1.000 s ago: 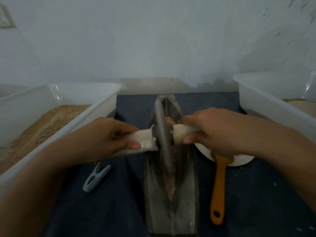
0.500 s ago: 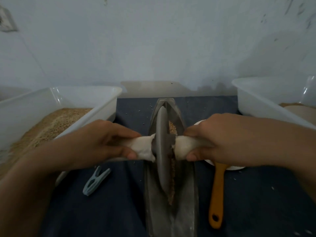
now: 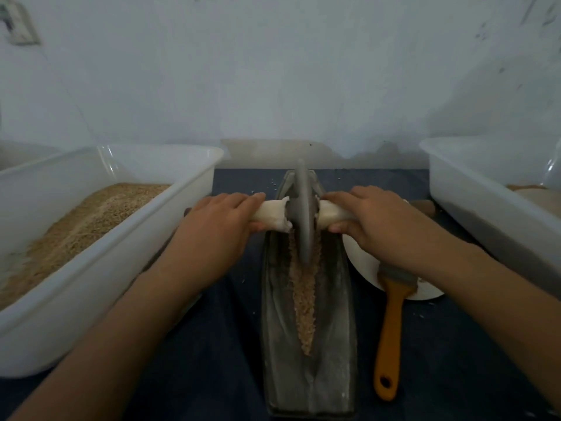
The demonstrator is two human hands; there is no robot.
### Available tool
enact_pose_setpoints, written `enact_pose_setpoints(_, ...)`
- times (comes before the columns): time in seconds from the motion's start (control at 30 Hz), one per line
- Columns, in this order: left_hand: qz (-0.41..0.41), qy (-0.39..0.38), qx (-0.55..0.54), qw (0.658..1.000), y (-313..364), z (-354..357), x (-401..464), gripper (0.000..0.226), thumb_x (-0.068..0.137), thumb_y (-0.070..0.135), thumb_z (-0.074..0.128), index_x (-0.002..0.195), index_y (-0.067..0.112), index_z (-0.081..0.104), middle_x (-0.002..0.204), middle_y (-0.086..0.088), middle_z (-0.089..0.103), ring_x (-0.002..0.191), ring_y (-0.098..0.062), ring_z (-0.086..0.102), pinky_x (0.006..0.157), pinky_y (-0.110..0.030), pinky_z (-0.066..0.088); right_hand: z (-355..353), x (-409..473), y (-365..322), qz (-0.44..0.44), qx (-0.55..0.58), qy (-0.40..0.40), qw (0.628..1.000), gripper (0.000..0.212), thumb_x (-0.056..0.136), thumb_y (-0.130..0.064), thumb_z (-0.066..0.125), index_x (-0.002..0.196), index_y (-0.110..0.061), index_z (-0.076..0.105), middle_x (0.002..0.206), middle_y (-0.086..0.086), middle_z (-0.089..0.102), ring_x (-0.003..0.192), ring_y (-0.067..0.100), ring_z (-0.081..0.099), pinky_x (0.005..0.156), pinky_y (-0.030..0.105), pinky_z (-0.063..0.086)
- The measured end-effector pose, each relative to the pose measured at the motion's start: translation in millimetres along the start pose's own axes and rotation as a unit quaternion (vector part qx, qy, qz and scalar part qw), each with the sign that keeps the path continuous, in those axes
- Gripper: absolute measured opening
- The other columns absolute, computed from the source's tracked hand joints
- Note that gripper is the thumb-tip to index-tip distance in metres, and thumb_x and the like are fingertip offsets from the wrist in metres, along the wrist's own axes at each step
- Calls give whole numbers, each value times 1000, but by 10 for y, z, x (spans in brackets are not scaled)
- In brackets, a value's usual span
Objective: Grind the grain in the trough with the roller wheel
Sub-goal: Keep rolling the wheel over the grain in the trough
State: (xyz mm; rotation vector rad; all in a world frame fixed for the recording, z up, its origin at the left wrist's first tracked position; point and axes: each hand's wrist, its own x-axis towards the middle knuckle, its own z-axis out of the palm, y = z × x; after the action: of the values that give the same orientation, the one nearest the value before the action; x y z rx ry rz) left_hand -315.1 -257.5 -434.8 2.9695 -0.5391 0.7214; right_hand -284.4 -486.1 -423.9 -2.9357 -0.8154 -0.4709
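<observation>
A dark worktop [image 3: 206, 354] is carrying everything in view. On the left a big white tub [image 3: 100, 287] is sitting, holding a bed of tan grain, and a second white tub [image 3: 485, 205] is standing at the right edge. Between them a long grey trough [image 3: 334, 344] is running away from the person, with a strip of crushed grain [image 3: 304, 308] lying along its groove from the near middle up to the wheel. The grey roller wheel [image 3: 302, 214] is standing upright on edge in the far half of the trough, its rim resting in the grain. A white-wrapped handle [image 3: 271, 215] is sticking out on each side of the wheel. The left hand [image 3: 218, 226] is wrapping its grip around the left handle, and the right hand [image 3: 373, 220] is clenching the right handle the same way. Just right of the trough a white plate [image 3: 364, 265] is lying partly under the right forearm, and a brush with an orange handle [image 3: 390, 329] is resting with its head on the plate.
</observation>
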Motion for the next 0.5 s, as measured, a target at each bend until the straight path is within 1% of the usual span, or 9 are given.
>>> enact_pose_setpoints(0.07,6,-14,-65,998,-47,-65,-9,47,92,32,53,136,21,46,125,-2,58,112,-19,53,92,-26,34,-62,-30,-38,-11,-3,-31,999,49,91,-46,46,136,-28,38,107,0,53,100,18,47,81,31,36)
enact_pose_setpoints(0.13,22,-53,-129,990,-95,-177,-54,44,87,34,59,130,27,53,115,5,61,104,-12,56,87,-21,37,-186,-78,-109,-30,-5,-71,997,46,90,-48,49,131,-28,44,107,-1,54,99,17,50,75,28,36)
enact_pose_setpoints(0.23,60,-157,-218,961,-157,-399,-136,40,76,55,61,115,47,59,100,25,65,94,7,58,82,-14,43,-443,-213,-216,-55,9,-143,988,41,87,-51,52,123,-31,50,106,-3,59,96,14,55,76,28,42)
enact_pose_setpoints(0.3,68,-223,-247,941,-167,-529,-175,41,67,75,56,107,65,52,98,36,62,92,13,58,81,-9,42,-589,-314,-272,-83,19,-162,983,41,84,-56,51,119,-36,52,102,-7,59,90,11,57,74,26,45)
enact_pose_setpoints(0.33,65,-243,-247,936,-169,-570,-194,44,61,80,50,104,72,46,97,41,60,92,15,57,81,-7,41,-634,-351,-301,-90,29,-161,982,41,83,-59,50,117,-37,52,99,-8,58,87,9,57,70,24,45)
enact_pose_setpoints(0.37,57,-255,-242,934,-162,-594,-204,46,56,82,48,102,74,44,96,42,59,92,16,56,81,-6,41,-644,-363,-324,-92,33,-154,983,40,83,-60,49,116,-37,52,97,-9,57,84,9,56,67,22,43)
enact_pose_setpoints(0.4,48,-262,-232,936,-157,-595,-206,44,59,81,47,101,70,50,95,39,62,91,15,56,80,-8,42,-626,-356,-337,-90,30,-142,985,40,83,-59,49,116,-36,52,95,-9,56,84,9,56,65,21,42)
enact_pose_setpoints(0.43,40,-258,-213,941,-146,-583,-203,44,65,79,47,103,61,57,94,32,65,90,14,56,79,-11,43,-583,-325,-340,-84,25,-131,987,40,85,-57,49,118,-35,51,96,-8,56,85,11,56,66,23,42)
enact_pose_setpoints(0.5,21,-222,-159,962,-121,-498,-169,43,73,68,48,106,45,62,89,23,67,86,10,56,73,-14,43,-451,-224,-275,-56,35,-119,991,38,87,-49,52,122,-35,50,104,-5,58,93,15,56,74,28,44)
